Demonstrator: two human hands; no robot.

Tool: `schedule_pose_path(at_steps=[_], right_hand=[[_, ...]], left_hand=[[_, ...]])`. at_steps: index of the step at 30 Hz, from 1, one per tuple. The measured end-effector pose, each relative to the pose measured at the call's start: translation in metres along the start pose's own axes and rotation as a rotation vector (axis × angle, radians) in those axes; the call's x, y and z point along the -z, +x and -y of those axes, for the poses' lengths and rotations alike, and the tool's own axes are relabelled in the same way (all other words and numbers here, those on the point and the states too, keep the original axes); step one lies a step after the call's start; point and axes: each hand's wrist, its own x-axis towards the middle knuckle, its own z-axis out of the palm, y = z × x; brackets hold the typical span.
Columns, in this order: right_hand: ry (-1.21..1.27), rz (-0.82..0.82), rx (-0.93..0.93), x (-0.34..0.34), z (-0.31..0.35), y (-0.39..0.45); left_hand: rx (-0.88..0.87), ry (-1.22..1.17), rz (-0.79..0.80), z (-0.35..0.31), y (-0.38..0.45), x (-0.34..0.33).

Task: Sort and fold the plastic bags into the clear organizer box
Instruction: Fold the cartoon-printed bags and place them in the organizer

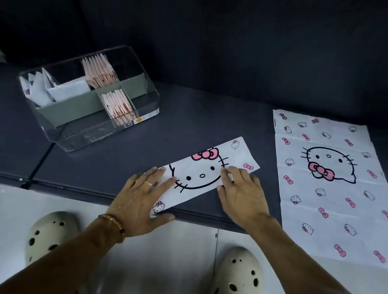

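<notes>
A white plastic bag with a cat face and a pink bow (200, 171) lies folded into a long strip on the dark cushion. My left hand (143, 196) presses flat on its near left end, fingers spread. My right hand (240, 194) rests on its right part, thumb and forefinger pinching the fold edge by the cat's whiskers. A second bag of the same print (331, 183) lies unfolded and flat at the right. The clear organizer box (108, 136) stands at the left, holding folded white and pink-striped bags in grey-divided compartments.
The dark cushioned surface (191, 118) has a seam left of the box and an upright dark back behind. Its front edge runs just under my hands; below it is white floor tile and my two cream clogs (237, 279).
</notes>
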Motion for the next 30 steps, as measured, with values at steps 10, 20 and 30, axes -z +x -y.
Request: schedule_pose_path(at_steps=[10, 20, 30], right_hand=[[0.109, -0.003, 0.287, 0.011, 0.037, 0.000], [0.748, -0.055, -0.159, 0.008, 0.031, 0.015], [1.069, -0.024, -0.512, 0.002, 0.015, 0.022]], left_hand=[[-0.100, -0.004, 0.058, 0.007, 0.003, 0.018], [0.180, -0.873, 0.180, -0.005, 0.033, 0.058], [0.392, -0.741, -0.107, -0.033, 0.061, 0.032]])
